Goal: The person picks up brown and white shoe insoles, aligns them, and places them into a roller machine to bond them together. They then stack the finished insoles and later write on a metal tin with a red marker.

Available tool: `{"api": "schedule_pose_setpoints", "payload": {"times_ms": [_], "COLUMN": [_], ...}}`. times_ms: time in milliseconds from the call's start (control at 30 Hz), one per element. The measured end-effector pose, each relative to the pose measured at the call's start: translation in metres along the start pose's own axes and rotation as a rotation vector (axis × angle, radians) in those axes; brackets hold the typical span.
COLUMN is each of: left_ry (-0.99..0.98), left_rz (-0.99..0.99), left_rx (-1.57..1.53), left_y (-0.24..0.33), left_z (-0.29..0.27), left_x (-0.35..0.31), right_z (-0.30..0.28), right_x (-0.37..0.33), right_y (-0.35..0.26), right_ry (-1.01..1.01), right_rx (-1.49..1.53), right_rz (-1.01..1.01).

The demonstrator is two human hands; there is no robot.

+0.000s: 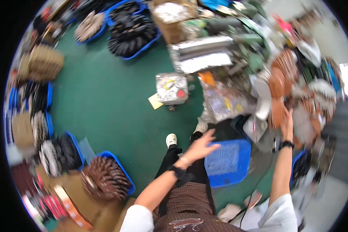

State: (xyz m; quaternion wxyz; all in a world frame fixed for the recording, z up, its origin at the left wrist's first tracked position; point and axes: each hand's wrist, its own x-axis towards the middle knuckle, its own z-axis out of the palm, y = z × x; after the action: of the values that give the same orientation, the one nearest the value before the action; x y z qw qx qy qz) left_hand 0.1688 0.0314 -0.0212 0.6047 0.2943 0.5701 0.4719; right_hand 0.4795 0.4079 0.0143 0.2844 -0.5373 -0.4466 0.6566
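Low in front of my body, my left hand [199,147] is held in the air with its fingers spread, holding nothing. Past it lies a blue plastic basket [241,162] on the floor. My right hand [287,125] reaches up to the right, fingers stretched out at the edge of some brown rounded pieces [276,114] that lie stacked on the heaped work table. Whether the fingertips touch them is blurred. White curved pieces [263,100] lean just left of these. Striped brown bundles [285,65] lie farther back.
A foil-covered stool [172,89] stands ahead with a yellow paper [155,101] beside it. Blue baskets with black bundles [133,34], a basket with a brown bundle [106,178] and cardboard boxes [46,62] line the green floor [104,100]. A cable [259,183] hangs at my right.
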Motion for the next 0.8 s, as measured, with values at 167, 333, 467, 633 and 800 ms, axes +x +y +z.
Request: {"api": "schedule_pose_setpoints", "payload": {"times_ms": [167, 333, 467, 633, 800], "left_ry": [0.134, 0.125, 0.096, -0.128, -0.29], "left_rz": [-0.513, -0.657, -0.664, -0.528, 0.45], "left_rx": [0.22, 0.385, 0.464, 0.893, 1.964], "left_y": [-0.097, -0.194, -0.208, -0.247, -0.27], "left_z": [-0.084, -0.134, -0.106, -0.046, 0.007], "left_x": [-0.122, -0.213, -0.215, -0.195, -0.161], "right_z": [-0.003, -0.021, 0.034, 0.095, 0.117], "right_x": [-0.083, -0.206, -0.336, -0.367, -0.316], "right_y": [0.049, 0.255, 0.451, 0.622, 0.751], "right_ry": [0.325, 0.523, 0.79, 0.904, 1.127], "right_rx": [0.337, 0.649, 0.88, 1.265, 1.559], "right_rz": [-0.097, 0.231, 0.66, 1.003, 0.835]}}
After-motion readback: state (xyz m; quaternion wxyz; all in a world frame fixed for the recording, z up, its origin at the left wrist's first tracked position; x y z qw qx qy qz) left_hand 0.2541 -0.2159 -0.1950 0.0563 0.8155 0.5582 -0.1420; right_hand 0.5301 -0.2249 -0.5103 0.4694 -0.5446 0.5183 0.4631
